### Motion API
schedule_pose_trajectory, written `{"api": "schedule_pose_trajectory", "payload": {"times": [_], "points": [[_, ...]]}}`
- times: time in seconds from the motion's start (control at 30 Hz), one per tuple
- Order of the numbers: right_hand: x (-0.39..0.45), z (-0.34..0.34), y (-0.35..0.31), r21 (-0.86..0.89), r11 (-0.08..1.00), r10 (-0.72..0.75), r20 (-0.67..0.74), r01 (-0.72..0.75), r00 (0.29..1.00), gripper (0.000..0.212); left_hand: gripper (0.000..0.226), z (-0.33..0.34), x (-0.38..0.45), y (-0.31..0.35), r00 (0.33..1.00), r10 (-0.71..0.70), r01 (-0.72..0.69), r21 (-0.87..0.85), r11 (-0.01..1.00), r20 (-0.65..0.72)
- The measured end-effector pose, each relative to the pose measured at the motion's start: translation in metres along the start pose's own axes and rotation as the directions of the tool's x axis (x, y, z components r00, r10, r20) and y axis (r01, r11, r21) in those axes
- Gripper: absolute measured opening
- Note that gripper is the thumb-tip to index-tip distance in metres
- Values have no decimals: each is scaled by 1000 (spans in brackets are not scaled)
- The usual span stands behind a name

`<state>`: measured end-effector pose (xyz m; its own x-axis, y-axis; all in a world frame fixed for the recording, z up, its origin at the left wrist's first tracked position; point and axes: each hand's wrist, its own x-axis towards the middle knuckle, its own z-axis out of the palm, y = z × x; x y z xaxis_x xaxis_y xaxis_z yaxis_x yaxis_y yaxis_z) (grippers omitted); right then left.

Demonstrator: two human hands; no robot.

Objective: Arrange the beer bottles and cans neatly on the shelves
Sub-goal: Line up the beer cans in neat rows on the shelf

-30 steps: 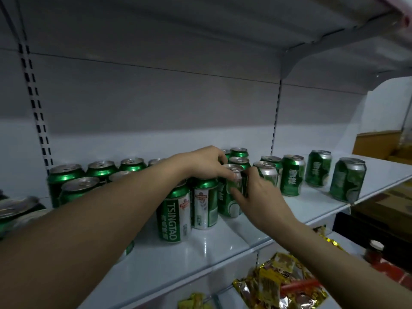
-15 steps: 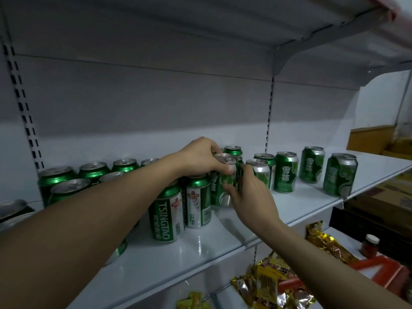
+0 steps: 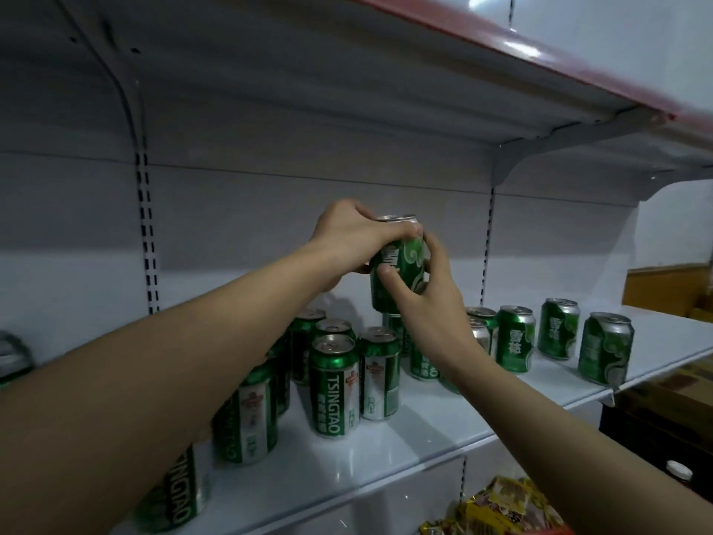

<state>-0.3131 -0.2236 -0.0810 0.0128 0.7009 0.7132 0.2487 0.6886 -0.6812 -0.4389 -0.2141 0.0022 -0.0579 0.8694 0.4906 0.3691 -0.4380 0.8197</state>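
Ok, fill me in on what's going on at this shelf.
A person is sorting green beer cans on a white shelf. Both hands grip one green can held up above the others: the left hand wraps its top, the right hand holds its side and lower part. It sits just over another can, though whether it touches is unclear. Below stand Tsingtao cans at the left and more green cans spaced out to the right.
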Motion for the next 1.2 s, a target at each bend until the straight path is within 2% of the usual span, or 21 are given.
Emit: {"api": "schedule_pose_trajectory", "payload": {"times": [0.17,0.23,0.37,0.57,0.7,0.97,1.2], "points": [[-7,26,-17,108,994,-32,37,28,999,54,58,-46,-15,5,997,-4,-2,84,996,71],[-12,40,-24,140,990,-39,48,32,998,54,63,-67,-23,5,997,-12,2,116,993,81],[-19,73,-46,190,981,-54,86,37,995,54,56,-112,-40,6,997,6,-20,190,982,73],[-26,131,-80,238,968,-116,161,75,980,58,61,-188,-63,9,1000,-23,22,308,951,1],[-31,172,-102,255,964,-140,246,75,959,57,58,-233,-77,0,996,-48,70,309,948,-78],[-26,253,-138,259,965,-96,456,-28,885,58,51,-303,-102,-30,968,-81,159,326,932,-239],[-25,313,-169,230,973,-128,512,8,850,53,45,-365,-118,-46,938,-122,233,329,915,-324]]}}
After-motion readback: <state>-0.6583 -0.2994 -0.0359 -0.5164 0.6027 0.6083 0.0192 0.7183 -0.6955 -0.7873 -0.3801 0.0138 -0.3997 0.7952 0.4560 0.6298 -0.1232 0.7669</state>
